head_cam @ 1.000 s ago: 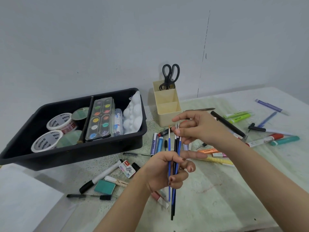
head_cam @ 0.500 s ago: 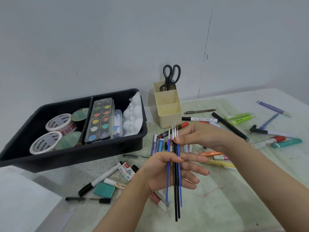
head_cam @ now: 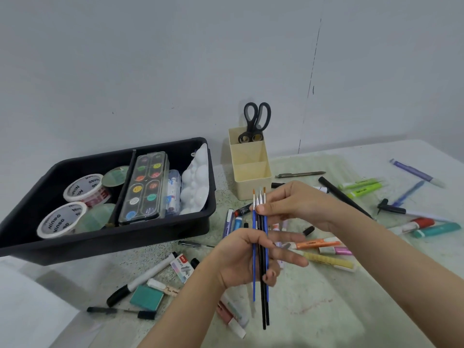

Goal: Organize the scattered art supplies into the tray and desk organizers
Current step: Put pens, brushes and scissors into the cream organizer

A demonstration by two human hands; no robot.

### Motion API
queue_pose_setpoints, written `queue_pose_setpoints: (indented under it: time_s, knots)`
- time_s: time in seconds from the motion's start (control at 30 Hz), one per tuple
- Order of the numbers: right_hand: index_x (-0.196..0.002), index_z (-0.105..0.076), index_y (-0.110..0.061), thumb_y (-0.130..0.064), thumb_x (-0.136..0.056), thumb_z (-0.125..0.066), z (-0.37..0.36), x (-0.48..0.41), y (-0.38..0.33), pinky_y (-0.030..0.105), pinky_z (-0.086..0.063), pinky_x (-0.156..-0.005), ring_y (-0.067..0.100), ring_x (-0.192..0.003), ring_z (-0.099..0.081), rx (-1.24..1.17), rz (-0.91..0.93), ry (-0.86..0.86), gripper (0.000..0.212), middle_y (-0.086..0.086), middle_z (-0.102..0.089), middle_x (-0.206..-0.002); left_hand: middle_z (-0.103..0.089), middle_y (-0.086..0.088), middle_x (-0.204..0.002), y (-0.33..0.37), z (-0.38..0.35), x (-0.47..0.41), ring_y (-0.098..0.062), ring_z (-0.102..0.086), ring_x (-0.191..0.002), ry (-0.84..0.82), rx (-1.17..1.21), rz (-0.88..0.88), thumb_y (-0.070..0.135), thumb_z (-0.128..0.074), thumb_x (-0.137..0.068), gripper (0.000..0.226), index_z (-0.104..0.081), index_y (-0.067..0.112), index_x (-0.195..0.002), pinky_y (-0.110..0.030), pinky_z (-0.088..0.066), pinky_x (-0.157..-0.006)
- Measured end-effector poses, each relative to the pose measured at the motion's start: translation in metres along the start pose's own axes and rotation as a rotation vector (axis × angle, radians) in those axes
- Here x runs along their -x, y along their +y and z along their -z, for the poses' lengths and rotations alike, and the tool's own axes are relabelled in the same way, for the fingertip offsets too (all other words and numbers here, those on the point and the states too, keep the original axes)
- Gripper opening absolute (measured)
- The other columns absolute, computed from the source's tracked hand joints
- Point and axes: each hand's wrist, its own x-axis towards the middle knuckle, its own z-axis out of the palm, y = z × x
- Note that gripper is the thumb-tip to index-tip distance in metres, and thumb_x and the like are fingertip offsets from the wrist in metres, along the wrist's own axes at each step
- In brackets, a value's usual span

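Several thin paintbrushes [head_cam: 264, 307] with blue and black handles stand upright in front of me, bristles up. My right hand [head_cam: 296, 204] pinches them just below the bristles. My left hand [head_cam: 236, 262] supports the handles against its palm, two fingers stretched out to the right and a lower finger curled round the handles. The black tray [head_cam: 125, 237] on the left holds tape rolls, a watercolour set and a white palette. The cream desk organizer [head_cam: 251, 182] stands behind the brushes with black scissors [head_cam: 256, 119] in its rear compartment.
Markers, pens and highlighters [head_cam: 361, 188] lie scattered across the table to the right and under my hands. A black-capped marker [head_cam: 143, 280], a teal eraser [head_cam: 147, 297] and a staples box [head_cam: 183, 267] lie in front of the tray. White paper [head_cam: 25, 310] covers the near left corner.
My right hand came down onto the brush tops and pinched them. My left hand loosened from a full grip, its upper fingers now stretched out, and the brushes stand more evenly bunched.
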Motion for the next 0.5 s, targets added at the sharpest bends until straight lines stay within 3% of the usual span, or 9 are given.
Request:
queue_pose_setpoints:
  time_s: [0.1, 0.17, 0.23, 0.37, 0.43, 0.5]
  knots:
    - [-0.082, -0.077, -0.013, -0.021, -0.078, -0.073, 0.006, -0.007, 0.001, 0.015, -0.049, -0.058, 0.006, -0.061, -0.066, -0.019, -0.03, -0.005, 0.01, 0.0, -0.072, -0.072, -0.068, -0.016, -0.098, 0.005, 0.0, -0.007, -0.014, -0.053, -0.045, 0.119, 0.044, -0.014, 0.009, -0.052, -0.073, 0.05, -0.055, 0.006, -0.123, -0.021, -0.043, -0.05]
    - [-0.082, -0.076, -0.01, -0.021, -0.078, -0.074, 0.01, -0.011, 0.001, 0.017, -0.05, -0.057, 0.008, -0.058, -0.065, -0.025, -0.039, 0.0, 0.013, 0.001, -0.071, -0.068, -0.066, -0.019, -0.097, 0.008, -0.003, -0.013, -0.017, -0.052, -0.049, 0.195, 0.084, -0.024, 0.006, -0.051, -0.073, 0.053, -0.043, 0.006, -0.126, -0.024, -0.044, -0.052]
    - [-0.083, -0.075, -0.007, -0.019, -0.078, -0.074, 0.017, -0.015, -0.003, 0.018, -0.052, -0.056, 0.01, -0.057, -0.065, -0.027, -0.031, 0.01, 0.013, 0.004, -0.071, -0.068, -0.066, -0.021, -0.102, 0.013, -0.005, -0.017, -0.021, -0.058, -0.06, 0.245, 0.087, -0.078, 0.005, -0.052, -0.075, 0.05, -0.046, 0.005, -0.125, -0.028, -0.049, -0.056]
    - [-0.08, -0.075, -0.008, -0.019, -0.068, -0.075, 0.043, -0.026, -0.026, 0.022, -0.056, -0.057, 0.013, -0.056, -0.066, -0.078, 0.071, 0.135, 0.016, 0.01, -0.073, -0.073, -0.064, -0.021, -0.115, 0.028, -0.007, -0.023, -0.029, -0.067, -0.089, 0.342, 0.106, -0.402, 0.02, -0.054, -0.082, 0.048, -0.055, -0.002, -0.125, -0.038, -0.055, -0.079]
    - [-0.077, -0.075, -0.01, -0.021, -0.063, -0.076, 0.063, -0.034, -0.043, 0.02, -0.055, -0.055, 0.011, -0.056, -0.066, -0.142, 0.148, 0.256, 0.018, 0.008, -0.074, -0.075, -0.066, -0.017, -0.115, 0.033, 0.0, -0.027, -0.027, -0.066, -0.098, 0.547, 0.017, -0.592, 0.027, -0.047, -0.087, 0.043, -0.056, 0.003, -0.122, -0.036, -0.054, -0.084]
    - [-0.076, -0.073, -0.01, -0.015, -0.073, -0.075, 0.082, -0.044, -0.062, 0.019, -0.054, -0.056, 0.009, -0.055, -0.066, -0.158, 0.234, 0.367, 0.006, 0.004, -0.073, -0.072, -0.066, -0.004, -0.116, 0.033, 0.011, -0.028, -0.018, -0.061, -0.108, 0.887, -0.33, -0.706, 0.014, -0.041, -0.095, 0.028, -0.058, 0.016, -0.118, -0.032, -0.05, -0.093]
